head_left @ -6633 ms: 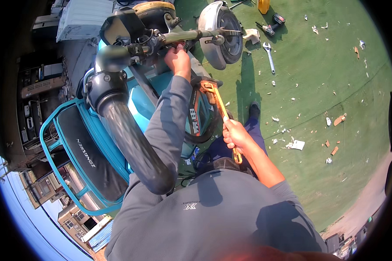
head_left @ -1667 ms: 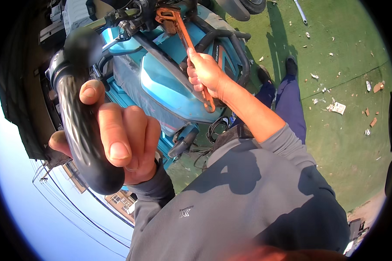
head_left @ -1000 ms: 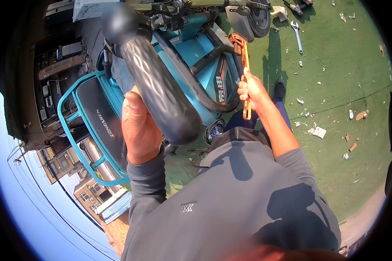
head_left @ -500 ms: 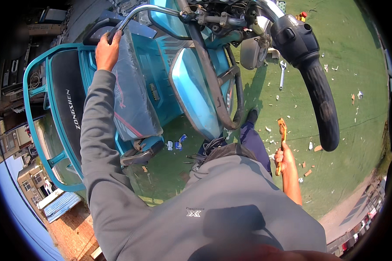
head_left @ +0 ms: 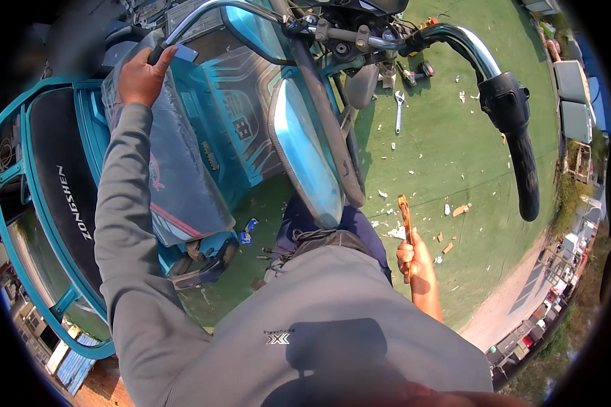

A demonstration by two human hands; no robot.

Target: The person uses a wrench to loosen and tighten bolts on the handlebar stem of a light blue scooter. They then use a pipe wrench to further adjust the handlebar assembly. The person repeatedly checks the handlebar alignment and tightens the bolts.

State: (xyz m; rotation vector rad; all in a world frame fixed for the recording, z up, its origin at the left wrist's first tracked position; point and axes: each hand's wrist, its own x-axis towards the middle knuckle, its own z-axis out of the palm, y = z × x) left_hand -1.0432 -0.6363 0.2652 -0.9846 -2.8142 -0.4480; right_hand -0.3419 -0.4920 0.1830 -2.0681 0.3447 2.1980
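Note:
A turquoise motor tricycle [head_left: 309, 149] stands in front of me and to my left. My left hand [head_left: 141, 78] is closed round the left end of its chrome handlebar [head_left: 195, 17], above the seat. Low on the right, away from the vehicle, my right hand [head_left: 415, 259] grips a long orange hand tool [head_left: 405, 214], its head pointing up and away from me. Whether it is a wrench or pliers is hard to make out. The black right handlebar grip [head_left: 521, 169] hangs free of either hand.
A plastic-covered seat [head_left: 176, 163] and a black backrest [head_left: 51, 152] with a turquoise rail lie left. A silver adjustable wrench [head_left: 399, 112] rests on the green ground [head_left: 448, 169], among scraps. Farther off lies a power tool [head_left: 417, 71]. Blue wrappers [head_left: 248, 230] lie near my legs.
The handlebar has turned, its right grip now farther from me, with my left hand still on its left end. My view has shifted, and the orange tool stays in my right hand.

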